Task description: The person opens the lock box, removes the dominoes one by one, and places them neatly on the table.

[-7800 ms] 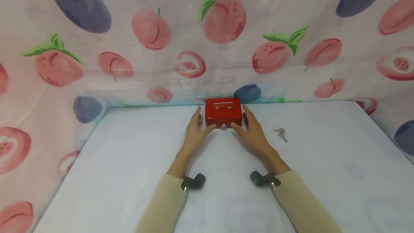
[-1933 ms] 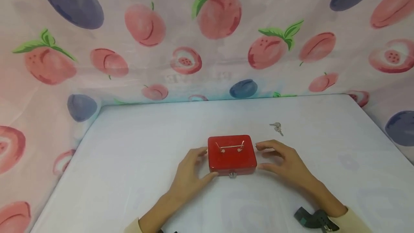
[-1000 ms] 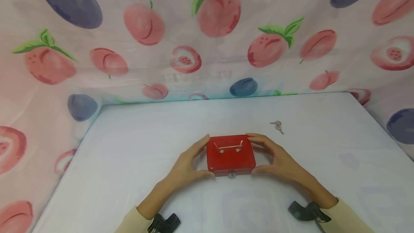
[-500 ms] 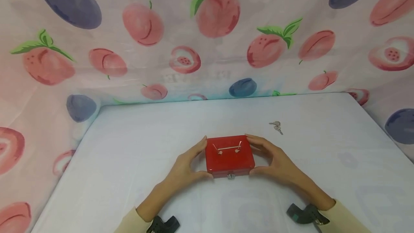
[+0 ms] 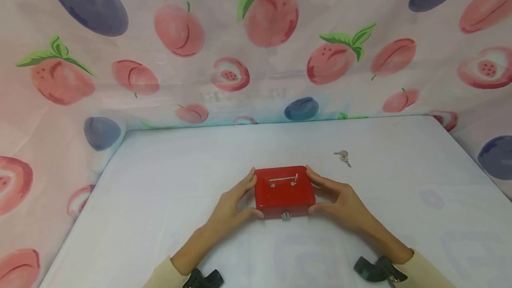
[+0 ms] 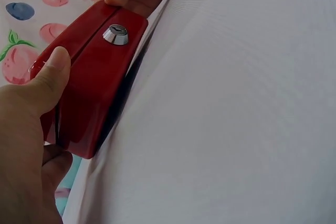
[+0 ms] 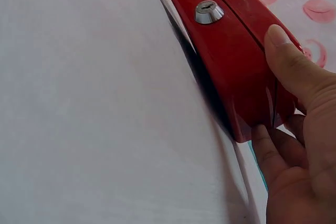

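A red metal cash box [image 5: 285, 197] sits near the middle of the table, its lid down and its keyhole lock [image 6: 116, 34] facing the person. On top is a thin wire handle [image 5: 283, 178]. My left hand [image 5: 230, 208] grips the box's left end, thumb at the front corner and fingers along the side. At the opposite end my right hand [image 5: 347, 203] holds it the same way. Both wrist views show a dark shadow beneath the front bottom edge, and the thumbs lying across the lid seam. Some fingertips are hidden behind the box.
Two small keys [image 5: 343, 157] lie on the white tablecloth [image 5: 172, 168] beyond the right hand. A fruit-patterned cloth [image 5: 184, 74] rises along the table's far edge and left and right sides. Black wrist cameras [image 5: 376, 269] sit on both wrists.
The cash box has come from the table's far edge toward the person. Since about two seconds ago, both hands have closed in on its ends; the keys stay put.
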Available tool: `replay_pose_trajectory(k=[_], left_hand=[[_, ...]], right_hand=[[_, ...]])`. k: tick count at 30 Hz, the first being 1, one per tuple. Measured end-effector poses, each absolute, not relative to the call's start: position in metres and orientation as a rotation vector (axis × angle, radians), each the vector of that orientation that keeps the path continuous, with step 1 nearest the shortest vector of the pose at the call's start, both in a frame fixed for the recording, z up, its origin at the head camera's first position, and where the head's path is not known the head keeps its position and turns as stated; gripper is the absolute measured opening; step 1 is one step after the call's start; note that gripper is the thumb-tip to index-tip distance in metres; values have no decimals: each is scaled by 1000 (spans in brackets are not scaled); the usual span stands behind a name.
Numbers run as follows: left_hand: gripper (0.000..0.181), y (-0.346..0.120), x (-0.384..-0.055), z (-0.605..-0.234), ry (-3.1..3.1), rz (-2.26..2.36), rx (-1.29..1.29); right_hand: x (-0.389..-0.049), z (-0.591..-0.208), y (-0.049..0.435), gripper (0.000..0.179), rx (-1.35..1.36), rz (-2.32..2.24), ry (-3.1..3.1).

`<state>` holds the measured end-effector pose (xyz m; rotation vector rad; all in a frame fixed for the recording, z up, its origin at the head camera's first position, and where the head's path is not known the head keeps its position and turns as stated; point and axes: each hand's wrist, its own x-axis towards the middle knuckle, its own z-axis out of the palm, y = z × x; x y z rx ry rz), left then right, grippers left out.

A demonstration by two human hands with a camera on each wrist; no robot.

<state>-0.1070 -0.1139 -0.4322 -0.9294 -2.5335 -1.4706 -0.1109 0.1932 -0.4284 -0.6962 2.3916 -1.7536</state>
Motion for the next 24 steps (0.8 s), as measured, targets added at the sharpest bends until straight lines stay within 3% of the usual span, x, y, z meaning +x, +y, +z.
replay_pose_trajectory(k=[11,24], left_hand=[[77,-112,-106,-433,-2392,-1563,-950],[49,-109,-105,-435,-2209,-1553,-972]], right_hand=[[-108,-426,190,70,-667,-1845,2383],[-105,-426,185,51,-746,-1991,2402]])
